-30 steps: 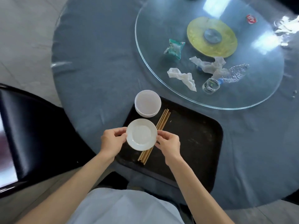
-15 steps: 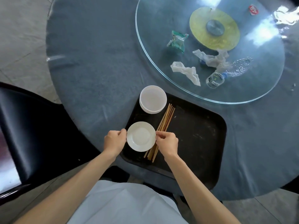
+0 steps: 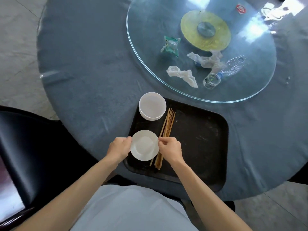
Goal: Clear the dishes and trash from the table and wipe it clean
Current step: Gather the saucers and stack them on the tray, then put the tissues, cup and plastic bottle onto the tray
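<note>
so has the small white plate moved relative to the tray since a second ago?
Yes. The small plate has come toward the near-left corner of the black tray, away from the stacked bowls, with both hands at its rim.

Tray (image 3: 200,139) right half free; chopsticks (image 3: 166,129), bowls (image 3: 152,105) crowd left.

On your near left stands a black chair (image 3: 33,147), its glossy seat catching some light and its dark frame curving along the left edge of view. Beneath it and out to the far left you see pale grey tiled floor (image 3: 16,47), which shows again at the near right corner. At the far right lies a round glass turntable (image 3: 150,22), clear with a greenish rim and bright window reflections on its far side. Under the glass sits a yellow disc (image 3: 191,35) with a grey hub (image 3: 206,29) at its middle.
</note>
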### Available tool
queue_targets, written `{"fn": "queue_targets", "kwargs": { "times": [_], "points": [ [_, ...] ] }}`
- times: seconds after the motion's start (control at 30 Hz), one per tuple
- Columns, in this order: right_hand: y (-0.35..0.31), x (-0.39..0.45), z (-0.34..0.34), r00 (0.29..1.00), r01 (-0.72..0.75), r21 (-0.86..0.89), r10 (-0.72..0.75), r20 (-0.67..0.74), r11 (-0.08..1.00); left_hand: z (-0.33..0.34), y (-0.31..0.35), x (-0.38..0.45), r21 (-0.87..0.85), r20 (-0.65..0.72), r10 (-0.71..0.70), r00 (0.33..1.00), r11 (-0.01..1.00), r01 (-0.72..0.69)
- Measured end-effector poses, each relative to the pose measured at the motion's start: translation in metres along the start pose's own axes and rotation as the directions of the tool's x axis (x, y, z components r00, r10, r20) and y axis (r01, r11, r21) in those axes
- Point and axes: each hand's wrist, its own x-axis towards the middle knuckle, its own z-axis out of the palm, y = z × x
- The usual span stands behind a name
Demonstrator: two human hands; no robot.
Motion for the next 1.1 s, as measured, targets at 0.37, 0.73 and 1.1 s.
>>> {"fn": "queue_targets", "kwargs": {
  "times": [0.37,0.73,1.1],
  "points": [
    [-0.041,0.035,-0.102,0.972,0.164,0.009,-0.161,-0.172,0.986,-0.040,0.149,0.028,0.282,-0.102,0.426,0.899,0.879,-0.384],
    [-0.070,0.167,-0.229,0.924,0.237,-0.120,-0.262,-0.278,0.964,0.060,0.288,0.118,0.532,0.110,0.682,0.723,0.574,-0.623],
    [-0.089,0.248,-0.176,0.950,0.303,-0.285,-0.313,0.011,0.909,0.079,0.357,0.229,0.779,0.059,0.677,0.733,0.428,-0.458]
  ]
}}
